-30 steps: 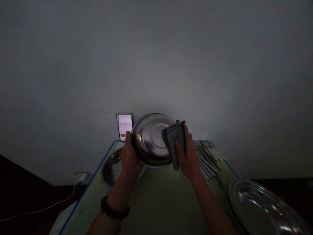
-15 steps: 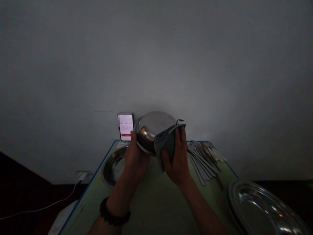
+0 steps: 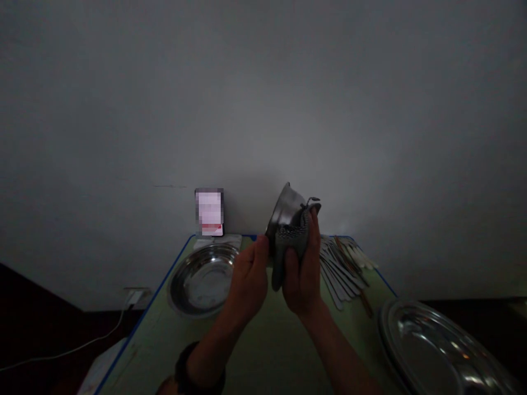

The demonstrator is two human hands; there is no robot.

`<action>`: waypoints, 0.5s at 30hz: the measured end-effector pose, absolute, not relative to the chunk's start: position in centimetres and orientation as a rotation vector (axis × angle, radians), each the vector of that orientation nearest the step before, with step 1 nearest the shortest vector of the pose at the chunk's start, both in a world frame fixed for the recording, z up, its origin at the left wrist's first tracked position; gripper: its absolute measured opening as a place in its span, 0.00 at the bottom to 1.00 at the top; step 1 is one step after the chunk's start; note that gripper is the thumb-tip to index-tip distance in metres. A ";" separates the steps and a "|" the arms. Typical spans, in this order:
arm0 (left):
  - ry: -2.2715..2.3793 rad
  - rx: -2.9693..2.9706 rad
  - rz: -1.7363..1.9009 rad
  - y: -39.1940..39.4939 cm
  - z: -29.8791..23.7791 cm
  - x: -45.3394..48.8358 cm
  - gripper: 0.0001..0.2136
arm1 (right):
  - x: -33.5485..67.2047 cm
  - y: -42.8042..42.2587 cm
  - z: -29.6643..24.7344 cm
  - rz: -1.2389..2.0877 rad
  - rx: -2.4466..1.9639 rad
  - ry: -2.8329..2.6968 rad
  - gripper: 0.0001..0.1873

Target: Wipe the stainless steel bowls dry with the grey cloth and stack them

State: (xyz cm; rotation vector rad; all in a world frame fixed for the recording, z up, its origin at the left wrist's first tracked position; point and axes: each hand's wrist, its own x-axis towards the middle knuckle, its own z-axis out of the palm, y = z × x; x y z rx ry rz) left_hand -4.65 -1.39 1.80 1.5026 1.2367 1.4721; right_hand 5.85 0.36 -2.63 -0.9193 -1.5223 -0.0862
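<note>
A shiny metal bowl (image 3: 287,206) is held up over the table, tipped on its side so its rim faces left. My left hand (image 3: 250,274) grips the rim at its lower edge, thumb up. With my right hand (image 3: 303,274) I press a grey-green cloth (image 3: 293,241) with a dark patterned edge and a small loop against the outside of the bowl. The cloth and my fingers cover the bowl's lower right part. To the left of my left hand, a second metal bowl (image 3: 201,282) rests upright on the table.
A phone (image 3: 209,213) leans against the wall behind the table. Several knives and other cutlery (image 3: 341,269) lie fanned out at the back right. Large oval metal trays (image 3: 432,351) are stacked at the right front. A white cable (image 3: 94,343) hangs on the left.
The held bowl has turned from underside-up to edge-on and moved slightly right. My left hand has shifted right with it, uncovering the bowl on the table. The cloth stays against the held bowl.
</note>
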 end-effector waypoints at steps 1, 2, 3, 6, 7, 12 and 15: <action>1.270 1.528 1.455 -1.5 1.6 -4.4 0.24 | 6.0 0.2 -2.3 -0.073 -0.931 -1.502 0.33; 1.296 1.542 1.441 -1.5 1.4 -4.3 0.24 | 6.0 0.0 -2.1 -0.061 -0.937 -1.499 0.32; 1.317 1.548 1.428 -1.5 1.3 -4.2 0.24 | 6.0 -0.1 -1.9 -0.055 -0.935 -1.517 0.31; 1.379 1.561 1.433 -1.4 1.3 -4.5 0.25 | 5.6 -0.5 -1.6 -0.080 -0.901 -1.635 0.30; 1.409 1.576 1.441 -1.3 1.4 -4.7 0.25 | 5.4 -0.6 -1.5 -0.092 -0.892 -1.662 0.31; 1.392 1.752 1.325 -1.0 2.2 -6.0 0.28 | 6.0 -0.4 -1.0 -0.023 -0.903 -1.594 0.26; 1.355 1.717 1.297 -0.8 2.3 -7.0 0.29 | 7.6 0.4 -0.9 0.181 -0.962 -1.411 0.21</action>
